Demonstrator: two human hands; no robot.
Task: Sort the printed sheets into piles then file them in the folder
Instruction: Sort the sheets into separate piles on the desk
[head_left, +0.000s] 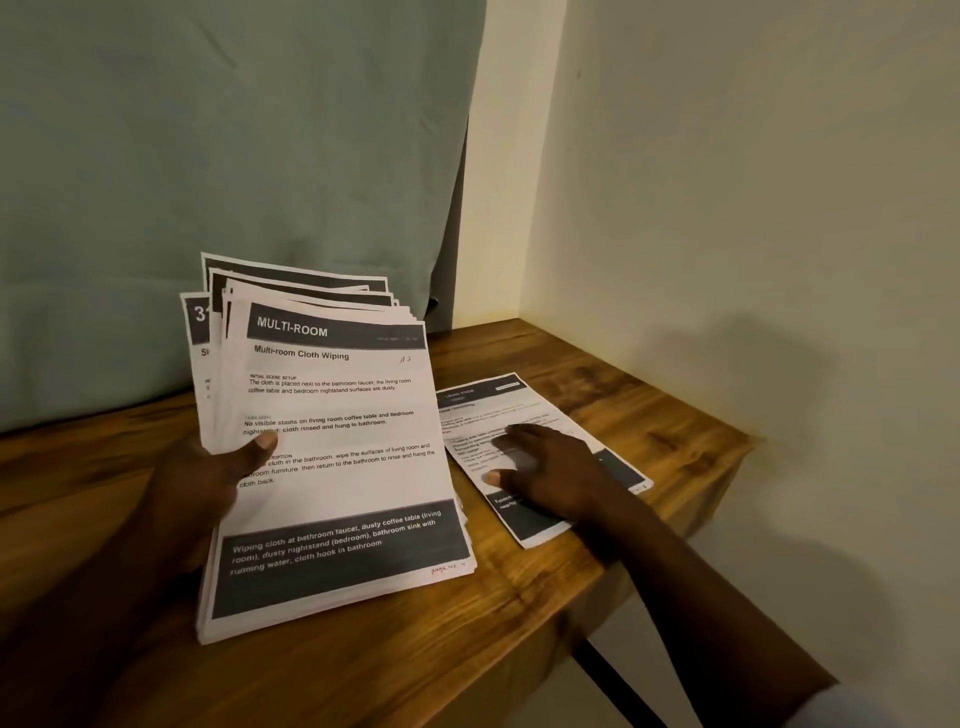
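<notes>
step: sorting. left hand (208, 483) grips the fanned stack of printed sheets (332, 457) at frame centre; right hand (545, 470) lies flat, fingers straight, on a single sheet (524, 415) on the table (649, 415). next move likely: draw the top "multi-room" sheet, start its pile. folder not visible.

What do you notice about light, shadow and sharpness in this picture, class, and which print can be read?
Head view: dim, warm light; the top page of the stack held by the left hand reads sharply; the single sheet under the flat right hand is blurred, its small print unreadable; a soft shadow falls on the wall to the right.
</notes>
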